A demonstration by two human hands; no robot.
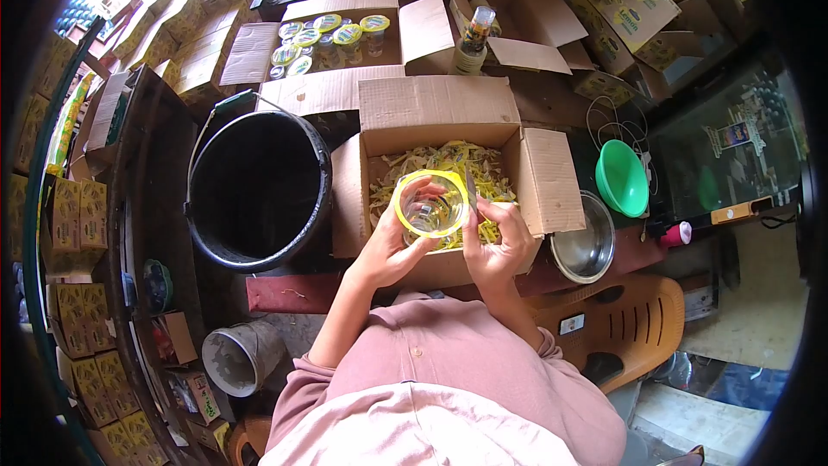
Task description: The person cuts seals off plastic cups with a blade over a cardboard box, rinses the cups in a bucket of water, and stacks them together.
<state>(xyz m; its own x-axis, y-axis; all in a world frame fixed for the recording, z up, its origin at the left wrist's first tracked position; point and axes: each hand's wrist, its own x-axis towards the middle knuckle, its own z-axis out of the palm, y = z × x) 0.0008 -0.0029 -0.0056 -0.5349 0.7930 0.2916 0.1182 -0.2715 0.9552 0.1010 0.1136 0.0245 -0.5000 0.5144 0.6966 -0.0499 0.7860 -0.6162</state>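
Note:
A clear plastic cup (431, 216) with a yellow band round its rim is in my left hand (390, 246), whose fingers wrap its side. Its mouth faces up towards me. In my right hand (500, 242), a thin upright blade, seemingly a knife (471, 183), is gripped close to the rim's right side; whether it touches the rim I cannot tell. Both hands are above an open cardboard box (440, 105) holding a heap of yellow and pale strips (457, 155). The cup and hands hide part of the heap.
A large black bucket (200, 207) stands left of the box. Behind, another open carton (345, 79) contains several lidded cups (348, 34), beside a bottle (471, 50). To the right are a metal bowl (609, 246), a green bowl (623, 178) and an orange chair (660, 315).

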